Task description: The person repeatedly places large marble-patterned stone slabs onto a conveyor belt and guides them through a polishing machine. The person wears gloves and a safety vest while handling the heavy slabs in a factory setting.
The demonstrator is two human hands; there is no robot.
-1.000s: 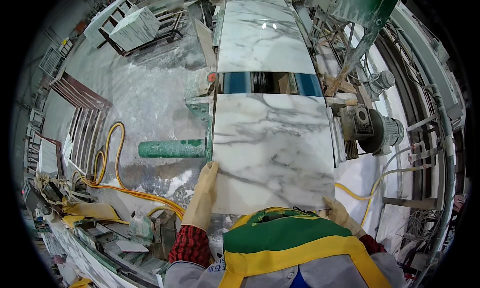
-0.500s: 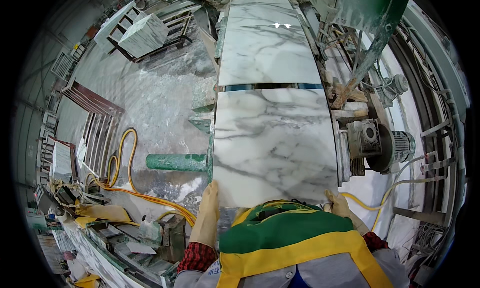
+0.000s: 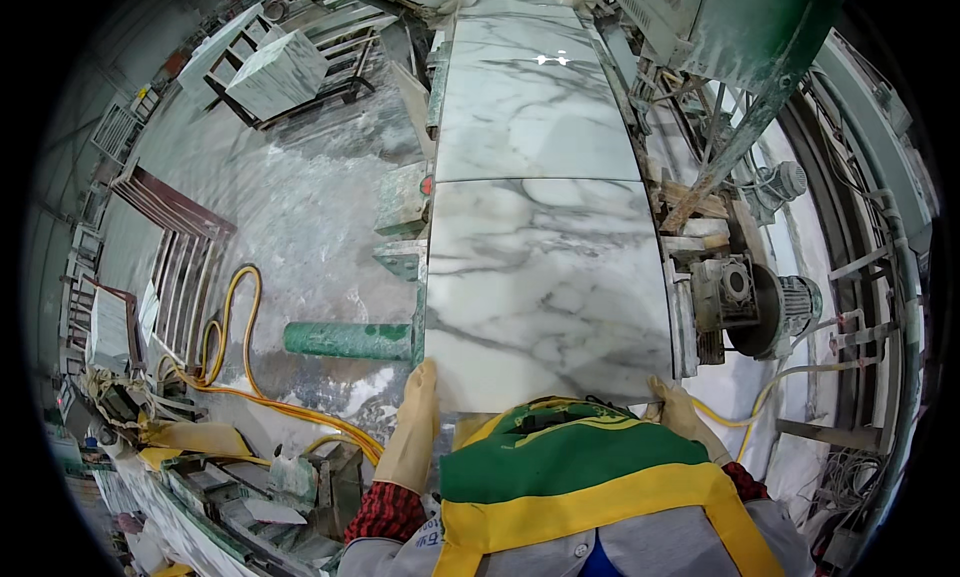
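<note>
A white marble slab [image 3: 550, 287] with grey veins lies flat on a conveyor bed in front of me. Its far edge meets a second white marble slab [image 3: 540, 117], with only a thin seam between them. My left hand [image 3: 415, 422], in a cream rubber glove, grips the nearer slab at its near left corner. At the near right corner, my right hand [image 3: 685, 417] in a matching glove holds the same slab; its lower fingers are partly hidden. My green and yellow apron [image 3: 575, 467] is against the near edge.
To the right, a motor [image 3: 755, 302] and machine frame stand close to the conveyor. A green pipe [image 3: 350, 340] juts out on the left, above looped yellow hoses [image 3: 240, 307]. Metal racks [image 3: 185, 267] and a stacked marble block [image 3: 278, 75] stand farther left.
The nearer slab has moved forward, and the dark gap between the two slabs has closed to a thin seam. Both hands stay at the near corners.
</note>
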